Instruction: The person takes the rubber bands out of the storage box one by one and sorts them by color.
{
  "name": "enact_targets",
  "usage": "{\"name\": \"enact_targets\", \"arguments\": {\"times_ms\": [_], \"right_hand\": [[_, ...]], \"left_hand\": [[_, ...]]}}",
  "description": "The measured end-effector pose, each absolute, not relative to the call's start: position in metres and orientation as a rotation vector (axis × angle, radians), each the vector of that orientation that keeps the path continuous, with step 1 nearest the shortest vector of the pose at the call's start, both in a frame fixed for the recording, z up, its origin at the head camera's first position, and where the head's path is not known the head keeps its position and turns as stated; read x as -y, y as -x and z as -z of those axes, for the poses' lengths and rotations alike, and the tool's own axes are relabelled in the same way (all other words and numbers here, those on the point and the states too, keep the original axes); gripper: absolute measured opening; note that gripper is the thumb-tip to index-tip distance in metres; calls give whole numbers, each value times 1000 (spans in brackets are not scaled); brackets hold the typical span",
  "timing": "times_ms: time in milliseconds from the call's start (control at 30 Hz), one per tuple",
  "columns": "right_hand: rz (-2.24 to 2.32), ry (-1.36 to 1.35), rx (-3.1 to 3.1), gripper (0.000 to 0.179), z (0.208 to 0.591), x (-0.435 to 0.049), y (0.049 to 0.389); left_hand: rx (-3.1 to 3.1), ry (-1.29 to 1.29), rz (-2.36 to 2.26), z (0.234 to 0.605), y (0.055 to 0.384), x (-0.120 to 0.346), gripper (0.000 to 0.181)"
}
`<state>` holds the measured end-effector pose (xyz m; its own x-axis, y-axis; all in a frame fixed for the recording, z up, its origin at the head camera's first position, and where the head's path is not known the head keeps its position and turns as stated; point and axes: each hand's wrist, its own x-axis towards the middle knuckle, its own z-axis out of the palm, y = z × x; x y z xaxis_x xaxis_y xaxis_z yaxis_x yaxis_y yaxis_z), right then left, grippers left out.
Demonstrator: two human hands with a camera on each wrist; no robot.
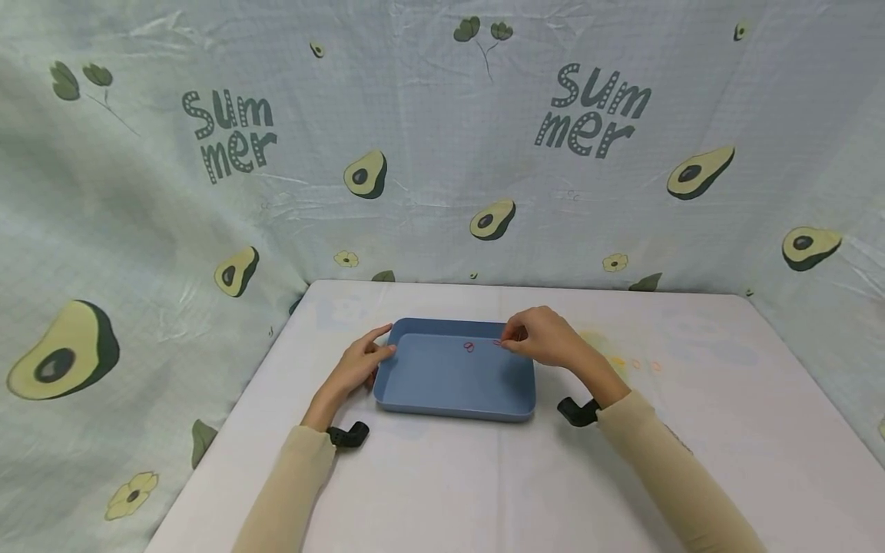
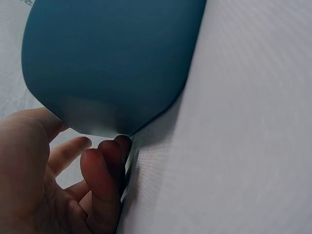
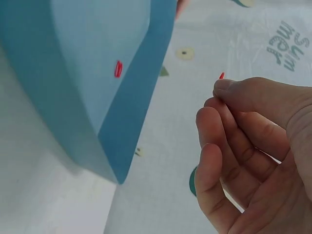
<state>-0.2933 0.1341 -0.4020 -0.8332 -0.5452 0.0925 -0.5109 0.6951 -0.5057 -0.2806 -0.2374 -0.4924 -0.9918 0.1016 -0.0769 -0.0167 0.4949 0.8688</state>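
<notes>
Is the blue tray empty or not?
Not empty: a small red loop lies on the floor of the blue tray, showing in the head and right wrist views.

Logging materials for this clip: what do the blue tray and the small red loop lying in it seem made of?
The blue tray is probably plastic with a satin finish: smooth walls, rounded corners, soft sheen. The red loop is possibly rubber: a thin, bent strand, finish unclear at this size.

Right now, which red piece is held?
The red piece pinched by the right hand; the other, a red loop, lies loose in the blue tray.
</notes>
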Motion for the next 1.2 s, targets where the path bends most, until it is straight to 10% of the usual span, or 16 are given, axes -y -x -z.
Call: {"name": "enact_targets", "arguments": {"times_ms": [1200], "right_hand": [[887, 641, -2958, 9, 418, -243, 279]], "left_hand": [[-2617, -51, -1512, 489, 278, 236, 63]]}}
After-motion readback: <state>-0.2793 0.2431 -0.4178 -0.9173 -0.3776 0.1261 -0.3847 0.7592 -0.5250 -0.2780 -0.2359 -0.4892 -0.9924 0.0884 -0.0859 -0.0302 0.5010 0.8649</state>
